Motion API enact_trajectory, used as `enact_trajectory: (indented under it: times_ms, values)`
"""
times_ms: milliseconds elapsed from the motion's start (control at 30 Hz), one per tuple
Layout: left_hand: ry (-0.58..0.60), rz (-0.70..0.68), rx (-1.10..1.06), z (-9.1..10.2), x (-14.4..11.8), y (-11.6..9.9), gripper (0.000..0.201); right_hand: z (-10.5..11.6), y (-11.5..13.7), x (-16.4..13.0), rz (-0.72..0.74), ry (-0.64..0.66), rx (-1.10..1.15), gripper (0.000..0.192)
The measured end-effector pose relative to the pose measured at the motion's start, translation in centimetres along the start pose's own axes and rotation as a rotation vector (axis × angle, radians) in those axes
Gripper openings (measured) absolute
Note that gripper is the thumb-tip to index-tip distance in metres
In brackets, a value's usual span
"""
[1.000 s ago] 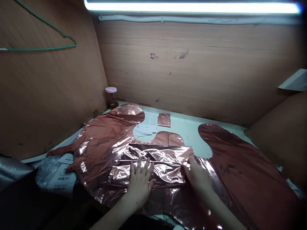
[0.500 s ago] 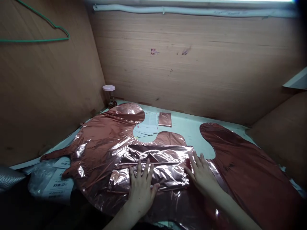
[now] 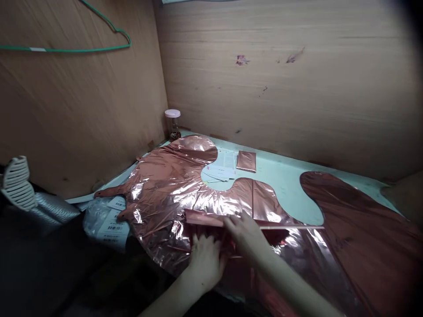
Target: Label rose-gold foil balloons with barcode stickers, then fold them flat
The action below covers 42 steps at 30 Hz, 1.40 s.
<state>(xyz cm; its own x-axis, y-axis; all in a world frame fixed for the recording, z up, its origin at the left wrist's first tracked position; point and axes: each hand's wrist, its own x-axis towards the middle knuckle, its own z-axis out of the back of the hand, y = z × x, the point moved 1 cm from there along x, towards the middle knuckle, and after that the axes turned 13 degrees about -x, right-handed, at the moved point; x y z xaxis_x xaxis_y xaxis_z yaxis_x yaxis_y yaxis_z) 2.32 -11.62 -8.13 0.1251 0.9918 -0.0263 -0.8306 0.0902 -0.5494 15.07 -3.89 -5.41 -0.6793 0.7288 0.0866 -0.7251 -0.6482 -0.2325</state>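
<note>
Large shiny rose-gold foil balloons (image 3: 172, 176) lie flat, spread over the table under my hands. On top of them is a narrower folded foil balloon (image 3: 205, 217), its raised edge facing away from me. My right hand (image 3: 246, 235) is closed on the right part of that folded piece, fingers wrapped over its upper edge. Just left of and below it, my left hand (image 3: 206, 259) has bent fingers pressed on the foil near the same fold. Both thumbs and the foil's lower part are partly hidden.
A small folded foil packet (image 3: 246, 161) and printed papers (image 3: 221, 166) lie behind. A lidded jar (image 3: 172, 124) stands in the back corner. Barcode-labelled plastic bags (image 3: 107, 222) are at left. Wooden walls enclose the table; a green hanger (image 3: 82, 49) hangs on the left one.
My hands, spread flat and apart on the folded foil before, have come together and bent around it. The folded piece is now shorter, its right part drawn leftward. The view has turned left.
</note>
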Motion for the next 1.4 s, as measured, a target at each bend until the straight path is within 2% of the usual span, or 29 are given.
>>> enact_trajectory:
  times_ms: [100,167,267,333,367,433,467,500,567,633,700,767,833,933,1000,1067,1133,1200,1267,1300,1400]
  values:
    - [0.09,0.02,-0.073,-0.4,-0.3,-0.2,0.033,-2.8,3.5,-5.2,-0.049,-0.218,0.002,0.032]
    - [0.044,-0.015,-0.085,-0.1,-0.6,1.1,0.029,-4.5,4.3,-7.2,-0.047,-0.287,0.013,0.033]
    - [-0.125,0.029,0.091,2.1,-1.5,5.6,0.054,-5.3,3.8,-8.4,-0.003,-0.265,0.022,0.039]
    - [-0.273,0.144,0.236,4.4,-2.3,8.6,0.062,-5.2,3.3,-8.5,0.017,-0.244,0.037,0.041]
    - [-0.394,0.223,0.289,5.5,-2.6,9.5,0.062,-5.0,3.1,-8.5,0.02,-0.237,0.048,0.041]
    - [-0.63,0.312,0.356,6.7,-2.8,9.4,0.058,-4.9,3.2,-8.5,0.015,-0.228,0.065,0.04]
    - [-0.693,0.289,0.37,6.6,-2.6,8.3,0.056,-4.9,3.4,-8.5,0.008,-0.226,0.069,0.039]
    - [-0.689,0.217,0.368,5.9,-2.2,6.9,0.054,-5.0,3.6,-8.5,-0.003,-0.227,0.07,0.038]
    - [-0.49,-0.011,0.314,3.3,-1.0,3.5,0.05,-4.9,4.1,-8.7,-0.022,-0.219,0.072,0.036]
    - [-0.303,-0.101,0.248,0.3,0.1,1.0,0.051,-4.2,4.2,-8.9,-0.024,-0.191,0.088,0.035]
    - [-0.214,-0.089,0.217,-1.8,0.4,0.2,0.053,-3.0,3.3,-8.8,0.011,-0.136,0.143,0.036]
    - [-0.173,-0.097,0.218,-2.5,0.4,0.9,0.055,-1.4,1.6,-8.3,0.05,-0.07,0.219,0.038]
    - [-0.111,-0.178,0.217,-1.7,0.6,2.2,0.057,0.0,-0.6,-7.6,0.12,-0.003,0.288,0.042]
    - [0.08,-0.398,0.181,1.5,3.0,3.6,0.058,0.8,-2.9,-7.2,0.258,0.074,0.369,0.053]
    - [0.195,-0.536,0.15,3.8,5.6,3.8,0.051,0.8,-2.9,-7.8,0.31,0.1,0.412,0.065]
    - [0.224,-0.596,0.131,5.5,7.8,3.5,0.047,0.6,-1.9,-9.2,0.322,0.094,0.416,0.078]
    - [0.223,-0.617,0.119,6.4,8.5,3.1,0.051,0.2,-0.4,-10.7,0.321,0.067,0.381,0.091]
    - [0.256,-0.647,0.115,6.7,7.2,3.0,0.053,-0.4,1.1,-11.8,0.328,0.006,0.324,0.104]
    - [0.308,-0.676,0.096,6.7,4.1,3.4,0.05,-1.4,2.3,-12.4,0.32,-0.083,0.258,0.108]
    - [0.337,-0.68,0.082,6.6,2.2,3.8,0.051,-1.9,2.8,-12.5,0.298,-0.13,0.222,0.103]
    - [0.364,-0.654,0.072,5.6,-3.1,5.0,0.083,-3.1,4.0,-12.6,0.251,-0.243,0.099,0.079]
